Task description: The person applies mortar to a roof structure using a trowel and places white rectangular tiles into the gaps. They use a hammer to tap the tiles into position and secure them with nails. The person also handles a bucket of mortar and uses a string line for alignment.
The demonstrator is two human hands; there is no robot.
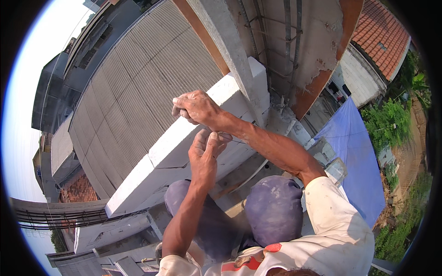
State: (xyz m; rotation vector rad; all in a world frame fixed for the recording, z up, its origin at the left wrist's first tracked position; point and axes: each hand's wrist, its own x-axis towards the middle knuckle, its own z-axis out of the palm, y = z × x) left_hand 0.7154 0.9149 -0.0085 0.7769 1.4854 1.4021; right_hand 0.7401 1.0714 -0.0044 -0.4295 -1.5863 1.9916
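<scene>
Over a low wall of white blocks [172, 142], my two hands are close together. My left hand [206, 149] is raised with its fingertips pinched on a thin dark string or wire, a short length of which shows beside the fingers. Just above and beyond it, my right hand [197, 108] is closed in a fist, its forearm crossing from the right. Whatever the right fingers hold, if anything, is hidden. My bent knees in dusty dark trousers [274, 209] are below the hands, on the near side of the wall.
A grey corrugated roof [133, 83] spreads beyond the wall. An open column form with upright steel bars [287, 41] stands at the wall's far end, beside a concrete post [225, 46]. A blue tarp [357, 156] hangs at right. Steel bars [64, 221] run at lower left.
</scene>
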